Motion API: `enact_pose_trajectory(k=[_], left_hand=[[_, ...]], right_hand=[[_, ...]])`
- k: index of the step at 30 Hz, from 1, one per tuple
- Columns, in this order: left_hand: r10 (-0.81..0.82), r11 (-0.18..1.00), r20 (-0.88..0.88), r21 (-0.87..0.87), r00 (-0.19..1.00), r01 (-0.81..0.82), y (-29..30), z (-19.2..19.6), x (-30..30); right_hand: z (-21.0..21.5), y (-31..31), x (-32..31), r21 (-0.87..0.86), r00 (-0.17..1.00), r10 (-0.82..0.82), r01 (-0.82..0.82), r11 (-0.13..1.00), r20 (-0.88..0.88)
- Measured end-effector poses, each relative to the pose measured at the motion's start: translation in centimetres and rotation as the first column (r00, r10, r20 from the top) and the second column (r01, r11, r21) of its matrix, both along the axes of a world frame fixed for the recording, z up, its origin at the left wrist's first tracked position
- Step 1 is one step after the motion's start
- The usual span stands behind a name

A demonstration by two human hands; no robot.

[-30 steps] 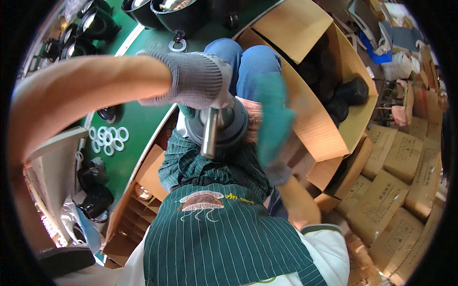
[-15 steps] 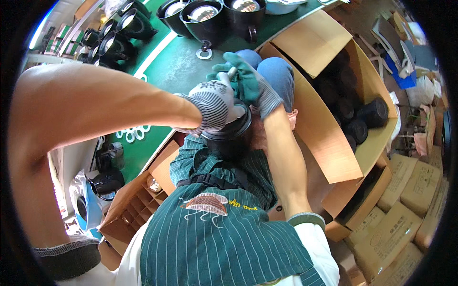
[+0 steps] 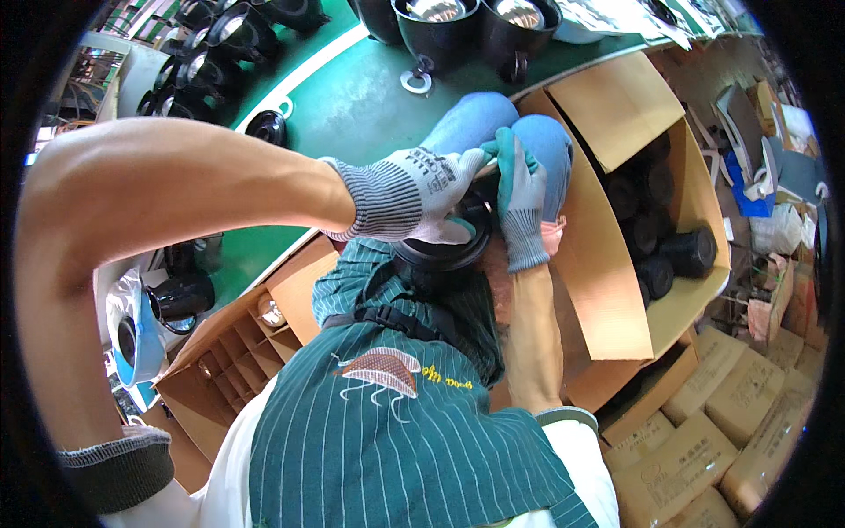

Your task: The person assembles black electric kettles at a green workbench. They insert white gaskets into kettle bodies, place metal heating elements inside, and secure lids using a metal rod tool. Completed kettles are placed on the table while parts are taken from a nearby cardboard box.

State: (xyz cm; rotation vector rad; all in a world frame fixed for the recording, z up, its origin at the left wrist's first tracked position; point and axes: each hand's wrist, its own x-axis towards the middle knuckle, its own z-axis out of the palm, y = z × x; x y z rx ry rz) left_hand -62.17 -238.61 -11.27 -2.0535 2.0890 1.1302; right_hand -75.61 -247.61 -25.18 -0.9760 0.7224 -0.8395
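Observation:
In my lap sits a round black vessel (image 3: 443,256) with a wide rim, partly hidden by my hands. My left hand (image 3: 440,189), in a grey knitted glove, is curled over its rim, thumb side down against the black edge. Its fingertips meet those of my right hand (image 3: 521,189), gloved in grey with green-coated fingers. The right fingers are closed in a pinch around a small pale piece (image 3: 487,168) that I cannot make out. More black parts lie under the hands, mostly covered.
Black mugs (image 3: 440,40) stand on the green table (image 3: 343,114), with a white ring (image 3: 416,82) nearby and more black ware at the left. An open carton (image 3: 616,304) at the right holds black cylinders. A divided carton (image 3: 189,387) is at my left; sealed boxes (image 3: 678,466) lie lower right.
My right hand has drawn up and turned, its fingers now pinched together rather than spread. The left hand has shifted right over the black vessel. The whole view has swung somewhat left.

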Motion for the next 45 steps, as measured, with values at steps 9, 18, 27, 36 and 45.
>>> enact_pose_trajectory(k=[9,18,27,36,45], left_hand=[[-0.639,0.745,-0.225,-0.417,0.736,0.520,-0.7,-5.0,5.3],[-0.056,0.768,-0.140,-0.638,0.989,-0.047,1.1,-5.0,8.2],[0.706,0.682,0.311,-0.541,0.636,-0.493,7.2,-19.3,20.5],[0.102,0.501,-0.164,-0.844,0.981,-0.193,10.4,-7.7,16.8],[0.332,0.077,-0.530,-0.810,0.781,-0.582,3.3,-1.7,20.2]], right_hand=[[6.1,8.3,-3.7,-0.287,0.929,-0.337,0.284,0.915,-0.156],[5.8,7.3,-5.5,-0.264,0.974,0.091,-0.145,0.954,-0.207],[9.0,6.6,-6.1,-0.644,0.713,0.070,-0.667,0.375,-0.698],[14.1,1.7,-5.7,-0.480,0.971,-0.133,0.022,0.877,-0.199],[12.6,-5.6,12.0,0.219,0.917,0.132,-0.226,0.949,0.377]])
